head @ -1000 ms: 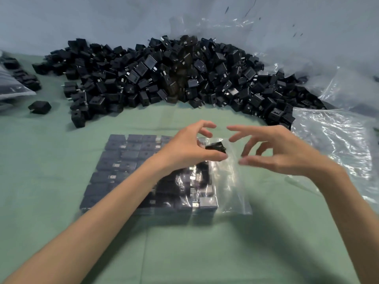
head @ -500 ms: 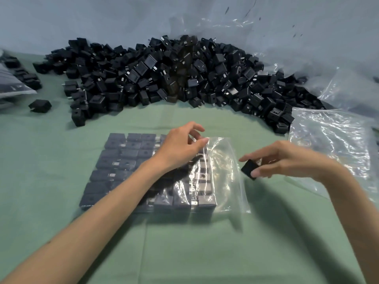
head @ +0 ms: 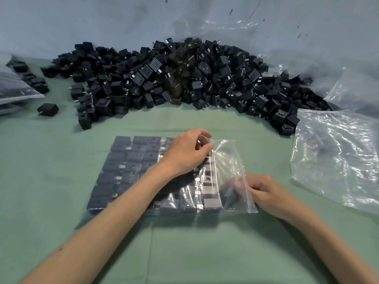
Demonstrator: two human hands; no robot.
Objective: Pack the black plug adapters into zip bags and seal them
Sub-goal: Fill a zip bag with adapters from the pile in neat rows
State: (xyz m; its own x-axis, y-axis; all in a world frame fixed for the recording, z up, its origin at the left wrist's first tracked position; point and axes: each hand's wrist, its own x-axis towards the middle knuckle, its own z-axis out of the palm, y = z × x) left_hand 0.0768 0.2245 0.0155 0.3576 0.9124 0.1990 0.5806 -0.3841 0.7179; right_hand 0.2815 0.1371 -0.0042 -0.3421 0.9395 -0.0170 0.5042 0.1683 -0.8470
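A clear zip bag (head: pixel 227 158) lies flat on the green table, filled with neat rows of black plug adapters (head: pixel 127 167). Its open mouth faces right. My left hand (head: pixel 184 154) rests over the packed rows and pinches the far corner of the bag's mouth. My right hand (head: pixel 266 191) reaches into the mouth at the near side; its fingertips are blurred behind the plastic and pinch a dark adapter (head: pixel 230 196). A large pile of loose black adapters (head: pixel 184 78) stretches across the back of the table.
Filled bags (head: pixel 14 87) lie at the far left edge, with a single stray adapter (head: pixel 48 108) beside them. A stack of crumpled clear plastic bags (head: pixel 336 156) lies at the right. The green cloth (head: pixel 205 253) spreads between my arms.
My right hand took the adapter out to the right of the bag, then carried it down and into the bag's mouth. My left hand stayed at the far corner of the mouth.
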